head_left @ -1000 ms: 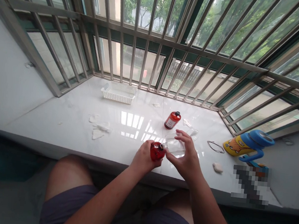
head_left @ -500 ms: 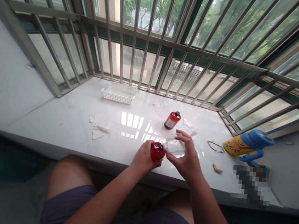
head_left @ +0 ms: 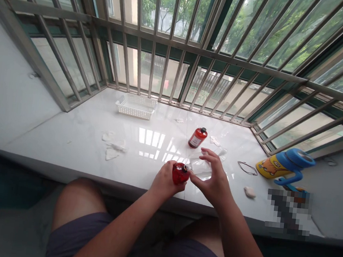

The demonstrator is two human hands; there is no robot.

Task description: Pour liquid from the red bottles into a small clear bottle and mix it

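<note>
My left hand is wrapped round a small red bottle, tilted with its mouth toward the right. My right hand holds a clear plastic container against the bottle's mouth, thumb beneath and fingers curled over its top. Both are held just above the front part of the white marble sill. A second red bottle with a black cap stands upright on the sill behind my hands.
A white slotted basket sits at the back by the window bars. Crumpled white wipes lie at the left. At the right lie a wire loop, a small white lump and a yellow-and-blue cup. My bare knees are below the sill.
</note>
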